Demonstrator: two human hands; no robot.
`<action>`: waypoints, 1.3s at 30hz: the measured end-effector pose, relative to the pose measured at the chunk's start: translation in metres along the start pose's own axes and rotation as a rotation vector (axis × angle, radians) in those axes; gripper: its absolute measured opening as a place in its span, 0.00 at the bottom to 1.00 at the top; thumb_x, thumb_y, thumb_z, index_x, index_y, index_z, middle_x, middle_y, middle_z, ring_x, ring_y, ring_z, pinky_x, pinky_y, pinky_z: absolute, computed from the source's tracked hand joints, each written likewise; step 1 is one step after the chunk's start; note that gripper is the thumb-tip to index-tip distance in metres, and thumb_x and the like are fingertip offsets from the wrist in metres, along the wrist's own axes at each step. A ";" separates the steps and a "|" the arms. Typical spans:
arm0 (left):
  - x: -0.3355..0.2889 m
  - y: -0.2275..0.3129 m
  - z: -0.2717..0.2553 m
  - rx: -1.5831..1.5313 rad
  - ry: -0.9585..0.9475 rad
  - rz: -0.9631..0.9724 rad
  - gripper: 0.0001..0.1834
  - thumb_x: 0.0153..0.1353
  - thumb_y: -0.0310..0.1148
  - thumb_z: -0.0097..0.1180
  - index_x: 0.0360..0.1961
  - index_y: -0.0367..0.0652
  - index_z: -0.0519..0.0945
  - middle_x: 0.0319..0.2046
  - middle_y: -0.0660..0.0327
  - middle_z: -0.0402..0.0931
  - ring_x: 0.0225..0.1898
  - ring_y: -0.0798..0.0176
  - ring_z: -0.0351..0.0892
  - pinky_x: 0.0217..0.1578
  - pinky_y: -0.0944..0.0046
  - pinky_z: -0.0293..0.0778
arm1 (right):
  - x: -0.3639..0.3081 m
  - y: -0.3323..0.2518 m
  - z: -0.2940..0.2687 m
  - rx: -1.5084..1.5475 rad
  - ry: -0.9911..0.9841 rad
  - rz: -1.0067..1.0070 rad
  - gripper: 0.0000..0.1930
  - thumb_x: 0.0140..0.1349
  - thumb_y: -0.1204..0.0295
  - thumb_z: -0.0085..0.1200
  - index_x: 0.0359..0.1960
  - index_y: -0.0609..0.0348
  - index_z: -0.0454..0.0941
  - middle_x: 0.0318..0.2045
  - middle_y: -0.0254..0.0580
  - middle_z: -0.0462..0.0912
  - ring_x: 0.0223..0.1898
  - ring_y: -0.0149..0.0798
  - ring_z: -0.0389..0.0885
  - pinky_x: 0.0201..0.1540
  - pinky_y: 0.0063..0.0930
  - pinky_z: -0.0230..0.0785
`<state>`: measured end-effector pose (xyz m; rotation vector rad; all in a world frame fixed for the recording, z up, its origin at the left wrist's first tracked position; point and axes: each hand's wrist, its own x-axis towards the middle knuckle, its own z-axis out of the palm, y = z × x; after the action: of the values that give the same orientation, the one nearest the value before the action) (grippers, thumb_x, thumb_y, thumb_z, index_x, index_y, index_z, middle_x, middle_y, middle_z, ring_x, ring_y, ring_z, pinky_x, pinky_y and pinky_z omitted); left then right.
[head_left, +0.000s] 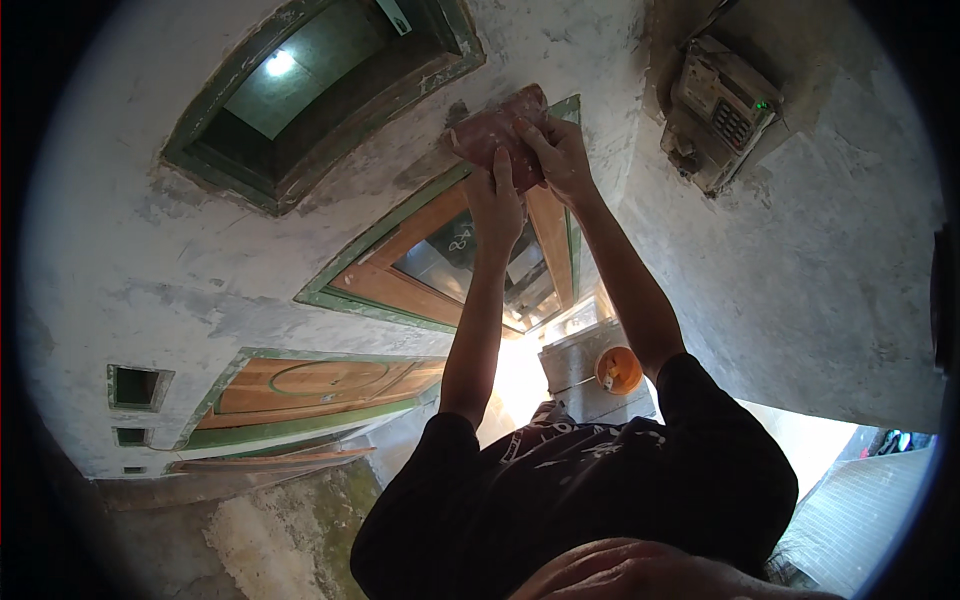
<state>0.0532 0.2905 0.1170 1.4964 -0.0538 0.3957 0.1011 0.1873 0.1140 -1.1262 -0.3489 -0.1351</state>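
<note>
Both of my arms reach up toward the plastered wall (260, 250). A dusty reddish-brown sheet of what looks like sandpaper (485, 128) is between my hands, close to the wall above a green-framed wooden window. Its far side is hidden, so I cannot tell whether it touches the plaster. My left hand (496, 200) grips its lower edge, thumb on the front. Closed on its right end is my right hand (562, 160), also thumb forward.
Below my hands is the green-framed wooden window (375, 270). A deep framed opening (300, 90) sits upper left. A telephone-like keypad device (735, 115) hangs on the right wall. Beneath me an orange bucket (619, 371) stands on a grey board (575, 365). A wooden door (290, 390) lies lower left.
</note>
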 end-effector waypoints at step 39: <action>0.008 0.037 0.001 -0.029 0.059 0.147 0.26 0.66 0.43 0.45 0.14 0.36 0.68 0.08 0.65 0.63 0.05 0.74 0.57 0.04 0.72 0.48 | 0.003 -0.033 0.028 -0.035 0.027 -0.060 0.14 0.62 0.65 0.55 0.26 0.67 0.77 0.15 0.32 0.75 0.14 0.20 0.68 0.13 0.18 0.58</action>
<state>0.0498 0.2923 0.1544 1.4553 -0.1228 0.5556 0.0891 0.1983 0.1545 -1.1480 -0.3578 -0.2100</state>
